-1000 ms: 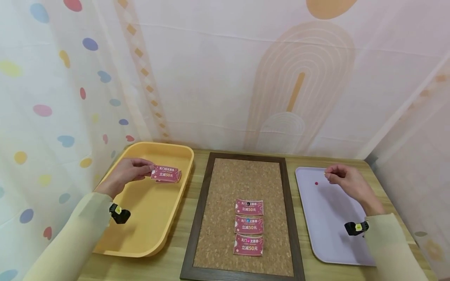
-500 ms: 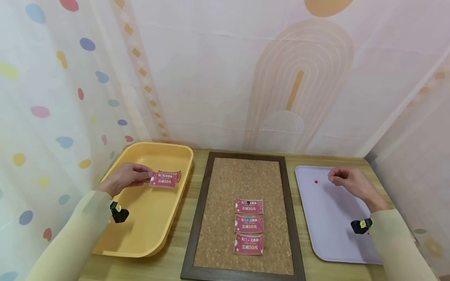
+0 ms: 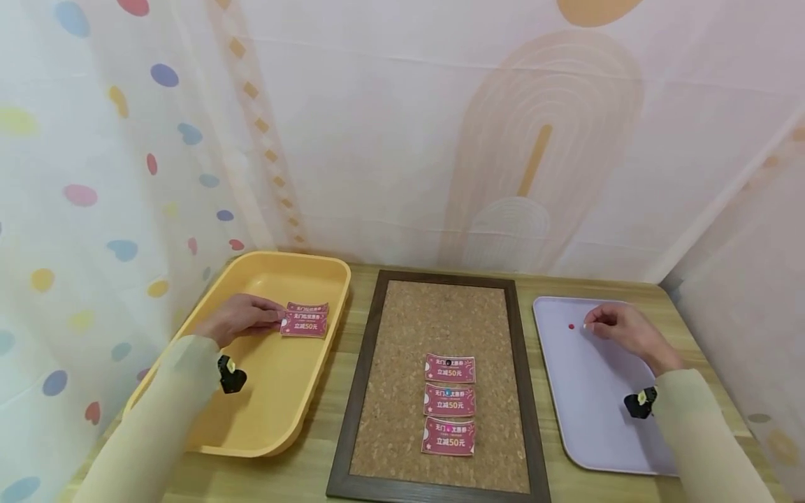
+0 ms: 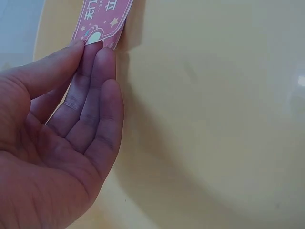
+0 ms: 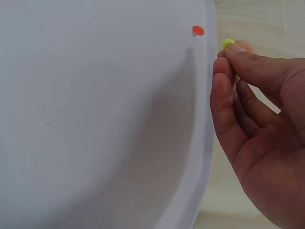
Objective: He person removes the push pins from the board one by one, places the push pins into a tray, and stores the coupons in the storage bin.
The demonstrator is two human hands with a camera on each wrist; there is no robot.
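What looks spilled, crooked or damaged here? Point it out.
Nothing stands out: the pinned cards form a neat column on the board, and the red pin lies inside the purple tray.

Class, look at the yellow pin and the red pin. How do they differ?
Colour: the yellow pin is bright yellow, while the red pin is orange-red.
Place: the yellow pin is pinched in the right hand, while the red pin lies on the purple tray.
Shared: both look small, and neither is on the corkboard.
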